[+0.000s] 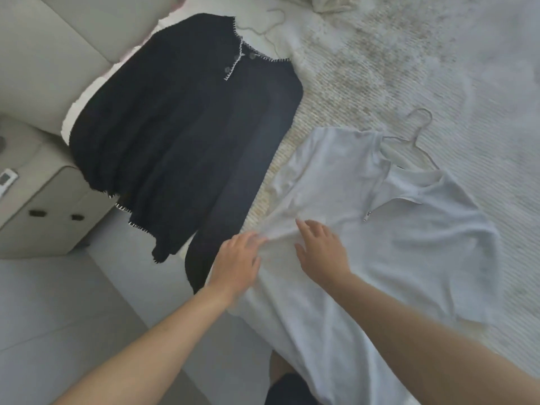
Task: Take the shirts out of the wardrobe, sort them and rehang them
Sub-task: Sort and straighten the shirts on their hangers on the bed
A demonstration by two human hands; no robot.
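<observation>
A white shirt [380,229] lies flat on the bed [438,68], collar away from the person, with a thin hanger [415,135] poking out of its neck. The left hand [236,258] pinches a bunched fold of the shirt at its near left edge, fingers curled on the cloth. The right hand [321,247] rests on the shirt just beside the left, fingers straight and spread, pressing the fabric flat. Left of the white shirt lies a black shirt [181,135] with white-stitched edging, its hem and one sleeve hanging over the bed's edge. Left of the bed stands a nightstand [43,206] with a remote [7,179] on top.
</observation>
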